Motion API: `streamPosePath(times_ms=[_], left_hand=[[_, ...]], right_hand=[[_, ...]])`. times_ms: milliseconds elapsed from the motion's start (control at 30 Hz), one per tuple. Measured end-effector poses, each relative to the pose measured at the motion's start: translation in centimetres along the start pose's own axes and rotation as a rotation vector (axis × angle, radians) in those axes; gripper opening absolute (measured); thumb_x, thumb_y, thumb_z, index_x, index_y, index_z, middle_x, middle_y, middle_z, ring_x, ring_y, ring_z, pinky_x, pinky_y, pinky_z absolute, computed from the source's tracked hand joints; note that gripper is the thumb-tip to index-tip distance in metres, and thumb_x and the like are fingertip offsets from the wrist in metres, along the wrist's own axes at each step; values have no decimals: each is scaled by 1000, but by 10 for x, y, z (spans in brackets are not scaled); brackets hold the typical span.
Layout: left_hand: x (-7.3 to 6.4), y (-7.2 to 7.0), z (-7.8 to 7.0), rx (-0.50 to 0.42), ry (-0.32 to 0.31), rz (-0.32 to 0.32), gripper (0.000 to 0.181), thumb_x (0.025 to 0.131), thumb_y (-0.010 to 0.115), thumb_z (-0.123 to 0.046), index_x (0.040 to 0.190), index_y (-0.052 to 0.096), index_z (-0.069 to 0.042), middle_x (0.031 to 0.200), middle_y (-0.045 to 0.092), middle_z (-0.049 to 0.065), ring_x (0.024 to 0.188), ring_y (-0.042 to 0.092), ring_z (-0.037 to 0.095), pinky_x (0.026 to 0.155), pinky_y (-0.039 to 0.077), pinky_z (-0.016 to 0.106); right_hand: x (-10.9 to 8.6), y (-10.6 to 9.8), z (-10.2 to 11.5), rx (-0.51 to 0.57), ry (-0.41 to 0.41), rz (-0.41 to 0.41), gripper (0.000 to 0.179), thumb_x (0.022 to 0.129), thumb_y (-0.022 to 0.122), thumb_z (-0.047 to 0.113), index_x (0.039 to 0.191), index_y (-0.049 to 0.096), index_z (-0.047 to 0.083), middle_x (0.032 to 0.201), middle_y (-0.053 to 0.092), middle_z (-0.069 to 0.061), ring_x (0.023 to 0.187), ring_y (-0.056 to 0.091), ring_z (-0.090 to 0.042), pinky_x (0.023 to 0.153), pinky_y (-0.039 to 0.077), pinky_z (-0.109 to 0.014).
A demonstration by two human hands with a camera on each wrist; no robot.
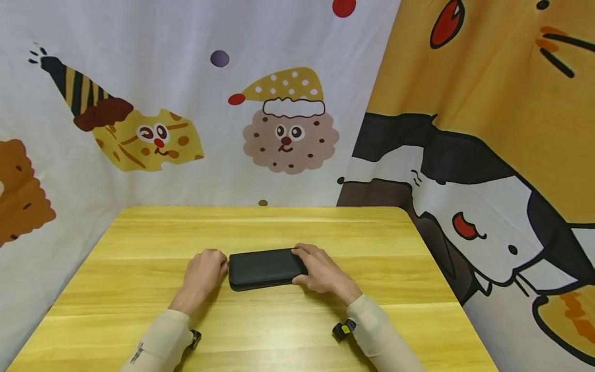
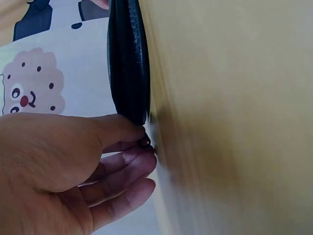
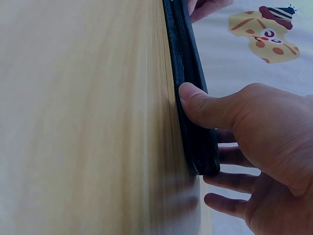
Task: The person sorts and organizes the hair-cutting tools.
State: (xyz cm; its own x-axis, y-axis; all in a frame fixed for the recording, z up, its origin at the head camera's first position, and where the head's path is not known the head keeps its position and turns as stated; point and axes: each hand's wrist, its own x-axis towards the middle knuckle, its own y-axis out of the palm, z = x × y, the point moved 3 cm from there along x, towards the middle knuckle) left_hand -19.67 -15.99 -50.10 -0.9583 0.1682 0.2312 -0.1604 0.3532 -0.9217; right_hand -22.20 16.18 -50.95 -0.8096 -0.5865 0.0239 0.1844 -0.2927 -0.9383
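Observation:
A black zip-around wallet (image 1: 266, 268) lies flat on the wooden table, its long side running left to right. At its left end my left hand (image 1: 204, 273) pinches a small dark zipper pull (image 2: 145, 142) between thumb and index finger. My right hand (image 1: 322, 268) grips the right end, with the thumb on the near edge and the fingers over the far side. Along the wallet's near edge runs the zipper (image 3: 185, 46), seen in the right wrist view. The left wrist view shows the wallet's edge (image 2: 128, 63) rising from the pinching fingertips.
The light wooden table (image 1: 260, 330) extends around both hands. Behind it and at both sides hangs a cloth curtain (image 1: 288, 41) printed with cartoon figures. Black devices (image 1: 343, 330) are strapped at both wrists.

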Motion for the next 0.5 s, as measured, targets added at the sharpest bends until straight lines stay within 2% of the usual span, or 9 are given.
streamPosePath(times_ms=[200, 433, 500], left_hand=[[1, 0, 1, -1, 2, 18, 39, 101, 76, -2, 66, 65, -14, 70, 67, 4, 59, 50, 17, 53, 42, 32], [1, -2, 3, -50, 12, 57, 38, 103, 74, -4, 68, 66, -15, 68, 64, 2, 59, 49, 16, 55, 40, 32], [2, -3, 3, -63, 20, 43, 29, 103, 74, -4, 75, 74, -12, 73, 69, 4, 61, 53, 17, 56, 43, 32]], right_hand=[[1, -1, 1, -5, 6, 1, 79, 103, 85, 43, 167, 53, 8, 176, 48, -19, 161, 51, -40, 131, 48, -58], [0, -1, 1, 2, 2, 3, 80, 103, 85, 43, 167, 53, 8, 176, 47, -20, 161, 51, -40, 131, 49, -58], [0, -2, 0, 9, 4, -1, 80, 103, 86, 42, 167, 53, 8, 176, 47, -20, 160, 52, -41, 130, 49, -58]])
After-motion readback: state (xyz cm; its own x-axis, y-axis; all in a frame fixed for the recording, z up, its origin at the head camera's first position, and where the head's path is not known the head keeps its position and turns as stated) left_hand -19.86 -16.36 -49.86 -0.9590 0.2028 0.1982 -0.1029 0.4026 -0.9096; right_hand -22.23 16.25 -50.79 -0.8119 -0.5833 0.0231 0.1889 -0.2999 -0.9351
